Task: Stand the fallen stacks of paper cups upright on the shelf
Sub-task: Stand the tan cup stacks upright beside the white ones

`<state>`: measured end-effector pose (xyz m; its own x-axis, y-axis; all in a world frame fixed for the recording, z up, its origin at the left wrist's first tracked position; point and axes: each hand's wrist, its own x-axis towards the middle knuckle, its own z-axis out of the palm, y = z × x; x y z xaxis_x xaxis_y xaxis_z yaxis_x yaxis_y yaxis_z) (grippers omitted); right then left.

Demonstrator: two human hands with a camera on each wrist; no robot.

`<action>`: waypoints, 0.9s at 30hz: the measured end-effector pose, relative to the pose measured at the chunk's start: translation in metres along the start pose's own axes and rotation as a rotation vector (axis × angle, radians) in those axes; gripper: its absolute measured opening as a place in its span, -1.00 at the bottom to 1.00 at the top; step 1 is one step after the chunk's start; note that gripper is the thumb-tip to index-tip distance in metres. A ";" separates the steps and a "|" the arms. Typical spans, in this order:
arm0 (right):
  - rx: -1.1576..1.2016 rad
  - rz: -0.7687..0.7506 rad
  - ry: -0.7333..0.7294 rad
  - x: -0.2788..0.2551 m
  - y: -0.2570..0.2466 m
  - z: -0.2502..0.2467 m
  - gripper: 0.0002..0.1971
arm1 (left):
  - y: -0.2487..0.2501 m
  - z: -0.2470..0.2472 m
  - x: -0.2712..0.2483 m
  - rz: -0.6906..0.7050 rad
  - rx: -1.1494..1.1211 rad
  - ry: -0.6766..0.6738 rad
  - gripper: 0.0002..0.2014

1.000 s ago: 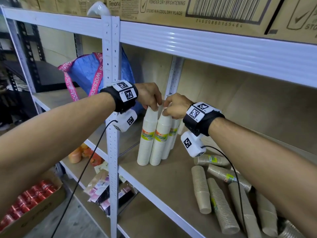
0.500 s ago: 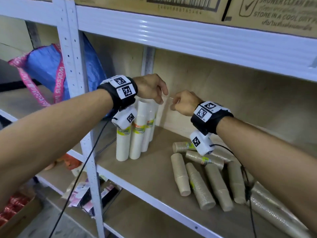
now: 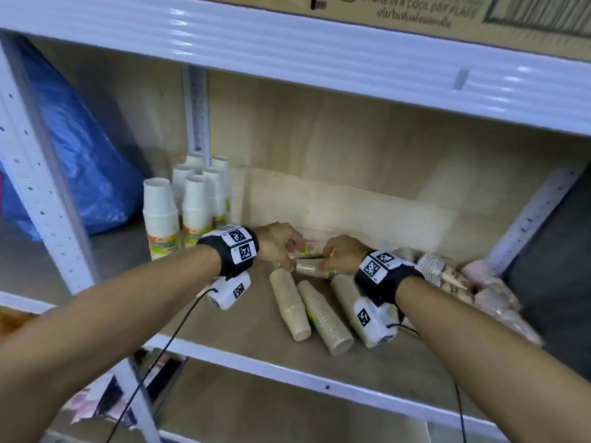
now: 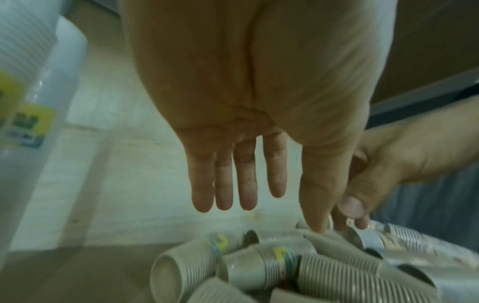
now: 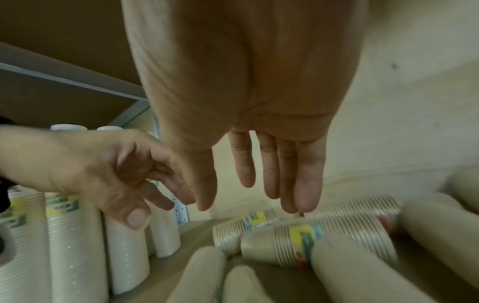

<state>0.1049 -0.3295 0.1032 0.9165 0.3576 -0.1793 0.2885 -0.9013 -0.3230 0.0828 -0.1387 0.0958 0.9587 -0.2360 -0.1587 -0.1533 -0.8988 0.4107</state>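
Several white cup stacks (image 3: 195, 203) stand upright at the back left of the shelf board (image 3: 243, 334); they also show as white stacks (image 5: 75, 235) in the right wrist view. Several brown cup stacks (image 3: 323, 314) lie fallen on the board. My left hand (image 3: 283, 247) and right hand (image 3: 339, 255) hover side by side just over the rear fallen stacks. The left hand (image 4: 274, 180) has straight fingers and holds nothing, above a brown stack (image 4: 259, 266). The right hand (image 5: 246, 174) is also flat and empty, above a yellow-labelled stack (image 5: 298, 239).
A blue bag (image 3: 83, 161) sits left of the white post (image 3: 35, 174). Wrapped patterned cup packs (image 3: 463, 282) lie at the right end. The upper shelf beam (image 3: 319, 59) with cardboard boxes (image 3: 415, 8) is close overhead. The white front rail (image 3: 287, 375) edges the board.
Both hands let go of the tops of the white upright stacks and moved right and down to the fallen brown stacks, with fingers now straightened.
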 end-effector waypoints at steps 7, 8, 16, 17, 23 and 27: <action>0.078 0.060 -0.117 -0.014 0.027 0.042 -0.48 | -0.015 0.053 0.022 -0.013 0.164 -0.199 -0.45; 0.057 0.076 -0.129 -0.015 0.029 0.047 -0.43 | -0.014 0.058 0.023 -0.010 0.193 -0.201 -0.45; 0.149 0.130 -0.145 -0.022 0.040 0.076 -0.29 | -0.016 0.074 0.024 0.040 0.314 -0.285 -0.22; 0.158 0.132 -0.144 -0.023 0.040 0.078 -0.27 | -0.017 0.074 0.024 0.051 0.329 -0.274 -0.21; 0.144 0.156 -0.136 -0.023 0.035 0.084 -0.24 | -0.022 0.074 0.020 0.152 0.453 -0.240 -0.24; 0.156 0.176 -0.126 -0.022 0.035 0.086 -0.27 | -0.023 0.073 0.018 0.201 0.500 -0.231 -0.29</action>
<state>0.0707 -0.3477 0.0163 0.9041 0.2354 -0.3566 0.0728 -0.9072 -0.4143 0.0856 -0.1493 0.0178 0.8304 -0.4440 -0.3366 -0.4752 -0.8798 -0.0117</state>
